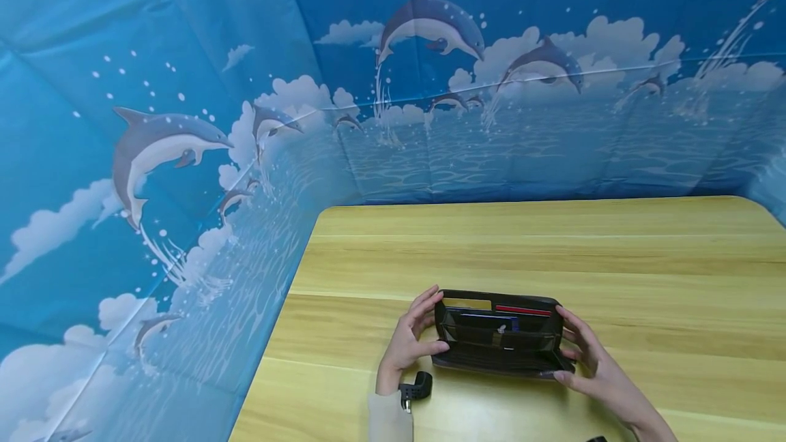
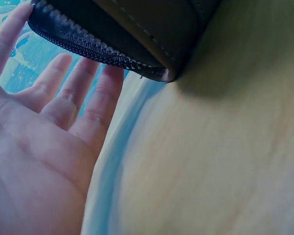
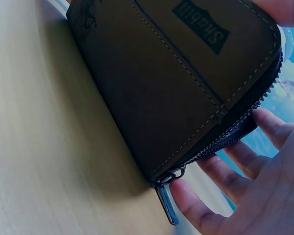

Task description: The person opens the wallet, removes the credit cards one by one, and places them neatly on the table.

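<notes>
Spreading a dark wallet (image 1: 500,361) apart, both hands grip it by its ends, the left hand (image 1: 406,341) at the left end and the right hand (image 1: 591,359) at the right. Each thumb lies on the near side, with fingers at the far side. The wallet is over the near part of the wooden table (image 1: 552,244); whether its underside touches the wood is hard to tell.

Its mouth gapes upward. Along the far inner wall sit a yellow card (image 1: 468,303) on the left and a red card (image 1: 523,310) on the right, with a blue card (image 1: 485,318) nearer the middle.

In the right wrist view, pale stitching crosses the brown outside, beside a dark "Shabili" label (image 3: 202,24). The zip pull (image 3: 166,204) hangs at one end, a right fingertip just beside it.

A pale sleeve (image 1: 391,418) covers the left forearm. Behind the table hangs a blue dolphin sheet (image 1: 184,53).
</notes>
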Available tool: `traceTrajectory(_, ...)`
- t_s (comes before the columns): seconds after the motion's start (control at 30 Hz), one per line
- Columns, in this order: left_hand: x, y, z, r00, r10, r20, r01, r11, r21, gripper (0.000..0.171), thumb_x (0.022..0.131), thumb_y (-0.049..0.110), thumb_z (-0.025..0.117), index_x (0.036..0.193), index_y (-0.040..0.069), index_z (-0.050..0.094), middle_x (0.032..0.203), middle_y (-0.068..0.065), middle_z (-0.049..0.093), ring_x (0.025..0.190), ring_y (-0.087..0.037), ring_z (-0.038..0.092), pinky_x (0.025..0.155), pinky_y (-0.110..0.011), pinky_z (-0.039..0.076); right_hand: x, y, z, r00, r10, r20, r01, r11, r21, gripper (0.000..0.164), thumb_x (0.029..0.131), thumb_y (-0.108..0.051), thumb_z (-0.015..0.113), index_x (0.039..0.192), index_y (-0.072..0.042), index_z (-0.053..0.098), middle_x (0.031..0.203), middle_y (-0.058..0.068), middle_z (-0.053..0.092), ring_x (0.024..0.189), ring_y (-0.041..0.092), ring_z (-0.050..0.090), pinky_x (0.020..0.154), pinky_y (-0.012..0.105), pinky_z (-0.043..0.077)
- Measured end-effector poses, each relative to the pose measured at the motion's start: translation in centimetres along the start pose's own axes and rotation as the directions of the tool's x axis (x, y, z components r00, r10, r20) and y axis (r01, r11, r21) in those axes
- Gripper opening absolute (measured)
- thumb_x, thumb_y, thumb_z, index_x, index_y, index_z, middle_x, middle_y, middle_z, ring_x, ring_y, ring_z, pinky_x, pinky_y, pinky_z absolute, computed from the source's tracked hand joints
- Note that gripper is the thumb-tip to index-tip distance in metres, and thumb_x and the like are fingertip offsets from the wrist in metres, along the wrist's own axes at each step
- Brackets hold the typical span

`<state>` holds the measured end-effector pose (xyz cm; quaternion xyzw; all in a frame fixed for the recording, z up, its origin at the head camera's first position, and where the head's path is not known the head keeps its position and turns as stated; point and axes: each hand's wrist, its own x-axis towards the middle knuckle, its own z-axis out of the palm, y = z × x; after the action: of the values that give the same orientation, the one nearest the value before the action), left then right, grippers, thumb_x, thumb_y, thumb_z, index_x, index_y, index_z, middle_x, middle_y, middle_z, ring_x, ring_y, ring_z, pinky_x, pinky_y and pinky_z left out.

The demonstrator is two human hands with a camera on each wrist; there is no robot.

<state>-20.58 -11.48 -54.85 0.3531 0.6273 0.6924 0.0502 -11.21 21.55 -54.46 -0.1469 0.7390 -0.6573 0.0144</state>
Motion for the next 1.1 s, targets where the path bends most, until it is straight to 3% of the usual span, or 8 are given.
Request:
traceTrajectory(0.17, -0.07, 0.10, -0.05, 1.000, -0.016, 0.018, 0.016, 1.000, 0.002, 0.077, 0.080, 0.012, 0.077, 0.140, -0.010, 0.034, 0.148, -0.032, 0.020, 0.131, -0.029, 0.033, 0.099, -0.052, 0.037, -0.13, 0.06, 0.12, 1.000, -0.027, 0.005, 0.027, 1.000, -0.011, 0.097, 0.078, 0.014, 0.066, 0.153, -0.011, 0.009, 0.139, -0.006, 0.033, 0.120, -0.001, 0.037, 0.089, 0.014, 0.036)
traceTrajectory(0.37, -0.20, 0.13, -0.08, 0.999, -0.031, 0.023, 0.031, 1.000, 0.002, 0.078, 0.080, 0.012, 0.077, 0.142, -0.009, 0.033, 0.150, -0.023, 0.023, 0.131, -0.030, 0.032, 0.100, -0.053, 0.036, -0.09, 0.30, 0.17, 0.995, -0.097, 0.023, 0.096, 0.995, 0.015, 0.099, 0.076, 0.018, 0.065, 0.152, -0.007, 0.008, 0.142, -0.003, 0.032, 0.125, 0.001, 0.032, 0.092, 0.013, 0.034)
traceTrajectory(0.63, -0.43, -0.11, -0.27, 0.999, -0.025, 0.030, 0.025, 1.000, -0.003, 0.078, 0.082, 0.011, 0.076, 0.142, -0.009, 0.031, 0.150, -0.023, 0.022, 0.131, -0.029, 0.033, 0.099, -0.055, 0.035, -0.18, 0.36, 0.23, 0.996, -0.081, 0.023, 0.081, 0.997, 0.013, 0.098, 0.077, 0.017, 0.065, 0.152, -0.008, 0.008, 0.142, -0.003, 0.032, 0.125, 0.000, 0.032, 0.092, 0.013, 0.034)
traceTrajectory(0.8, -0.45, -0.07, -0.32, 0.998, -0.026, 0.048, 0.027, 1.000, -0.010, 0.082, 0.081, 0.010, 0.076, 0.143, -0.011, 0.026, 0.150, -0.024, 0.021, 0.129, -0.036, 0.033, 0.099, -0.057, 0.035, -0.17, 0.29, 0.24, 0.997, -0.072, 0.023, 0.072, 0.997, 0.012, 0.098, 0.077, 0.017, 0.065, 0.152, -0.009, 0.008, 0.142, -0.003, 0.031, 0.124, 0.000, 0.032, 0.092, 0.013, 0.034)
traceTrajectory(1.1, -0.46, 0.05, -0.54, 0.989, -0.090, 0.115, 0.093, 0.995, -0.025, 0.095, 0.081, 0.020, 0.077, 0.149, -0.003, 0.015, 0.147, -0.029, 0.024, 0.128, -0.040, 0.034, 0.102, -0.053, 0.033, -0.20, 0.13, 0.22, 0.995, -0.095, 0.043, 0.096, 0.995, -0.006, 0.105, 0.073, 0.015, 0.071, 0.152, -0.007, 0.007, 0.143, -0.001, 0.030, 0.126, 0.000, 0.032, 0.093, 0.013, 0.035)
